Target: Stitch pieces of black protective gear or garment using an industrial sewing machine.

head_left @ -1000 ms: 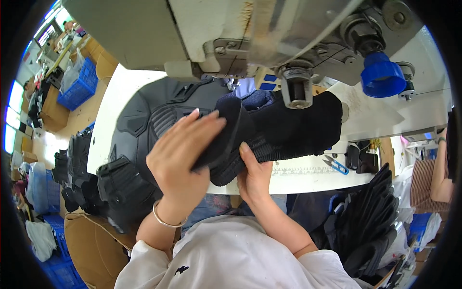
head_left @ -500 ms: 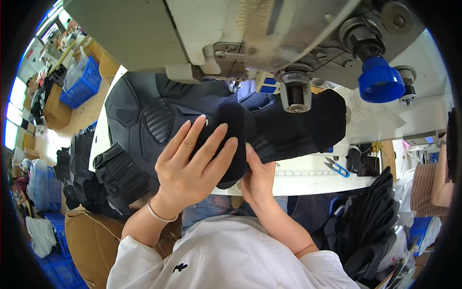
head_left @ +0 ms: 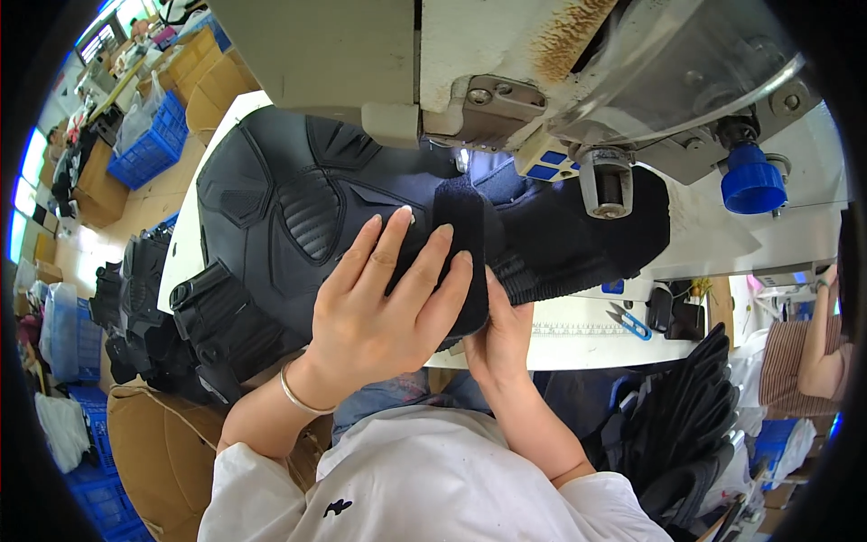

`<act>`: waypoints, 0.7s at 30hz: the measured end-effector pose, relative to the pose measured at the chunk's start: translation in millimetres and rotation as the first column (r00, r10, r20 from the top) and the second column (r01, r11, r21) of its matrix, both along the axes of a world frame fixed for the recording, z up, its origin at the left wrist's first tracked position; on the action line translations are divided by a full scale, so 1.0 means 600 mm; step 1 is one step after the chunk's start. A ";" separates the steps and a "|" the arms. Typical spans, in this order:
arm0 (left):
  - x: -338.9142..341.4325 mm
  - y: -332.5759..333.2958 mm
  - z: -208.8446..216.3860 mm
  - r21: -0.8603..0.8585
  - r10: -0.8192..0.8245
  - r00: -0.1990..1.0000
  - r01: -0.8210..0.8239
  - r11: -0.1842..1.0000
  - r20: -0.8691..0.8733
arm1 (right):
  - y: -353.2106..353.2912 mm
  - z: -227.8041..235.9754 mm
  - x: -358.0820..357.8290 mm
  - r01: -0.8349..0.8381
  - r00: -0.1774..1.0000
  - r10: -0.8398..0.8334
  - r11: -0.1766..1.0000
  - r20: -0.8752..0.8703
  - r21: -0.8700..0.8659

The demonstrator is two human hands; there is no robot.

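A black moulded body-armour vest (head_left: 257, 235) with ribbed and angular raised panels lies under the sewing machine head (head_left: 506, 99). My left hand (head_left: 384, 303) rests on the vest with fingers spread, pressing a fuzzy black strip (head_left: 462, 212) and the fabric beside it. At that strip's right edge my right hand (head_left: 502, 334) pinches the black material; its thumb shows on top and the fingers are partly hidden beneath. A wide black flap (head_left: 623, 217) with a ribbed elastic edge extends to the right. The presser foot (head_left: 462, 161) stands just beyond the strip; the needle cannot be made out.
Blue-handled thread snips (head_left: 632, 323) lie on the white table (head_left: 578, 348) near a printed ruler. Stacked black pieces (head_left: 677, 425) hang at my right, and more black vests (head_left: 144, 307) are piled at left. A co-worker's arm (head_left: 820, 343) shows at far right.
Both hands and the black material appear slightly farther right, while the view has shifted and the machine head looks larger. The hold of each hand looks the same.
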State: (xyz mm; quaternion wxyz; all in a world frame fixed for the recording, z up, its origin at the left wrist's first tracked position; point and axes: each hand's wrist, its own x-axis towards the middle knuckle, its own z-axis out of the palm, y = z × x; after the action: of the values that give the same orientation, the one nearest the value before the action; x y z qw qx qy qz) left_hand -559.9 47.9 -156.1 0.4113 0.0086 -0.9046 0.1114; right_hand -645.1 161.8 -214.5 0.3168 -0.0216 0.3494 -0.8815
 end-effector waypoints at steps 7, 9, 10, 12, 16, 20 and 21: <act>-0.003 -0.013 -0.001 -0.013 -0.030 0.999 0.030 0.999 -0.014 | -0.005 0.005 0.003 0.016 1.000 -0.017 1.000 -0.013 -0.018; -0.002 -0.013 0.001 -0.016 -0.030 1.000 0.030 0.999 -0.005 | -0.007 0.006 0.002 0.013 1.000 -0.014 1.000 -0.005 -0.017; -0.002 -0.014 0.003 -0.020 -0.030 1.000 0.030 0.999 0.006 | -0.008 0.007 0.001 0.016 1.000 -0.016 1.000 -0.004 -0.015; -0.004 -0.016 0.003 -0.031 -0.028 1.000 0.028 0.999 0.004 | -0.010 0.008 -0.001 0.018 1.000 -0.018 1.000 -0.003 -0.014; -0.010 -0.031 0.004 -0.055 -0.050 0.998 0.049 0.997 -0.023 | -0.013 0.001 0.001 0.010 1.000 -0.010 1.000 0.005 -0.015; -0.008 -0.042 0.007 -0.069 -0.078 0.997 0.078 0.995 0.005 | -0.020 0.008 0.011 0.037 0.999 -0.036 0.999 0.024 -0.032; -0.007 -0.045 0.009 -0.075 -0.090 0.996 0.091 0.993 0.017 | -0.022 0.010 0.014 0.038 0.999 -0.038 0.999 0.025 -0.033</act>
State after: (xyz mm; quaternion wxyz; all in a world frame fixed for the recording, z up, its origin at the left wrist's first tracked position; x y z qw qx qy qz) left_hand -564.4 20.8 -150.9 0.4096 -0.0486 -0.9021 0.1270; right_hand -636.7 148.8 -208.8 0.3038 -0.0097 0.3310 -0.8933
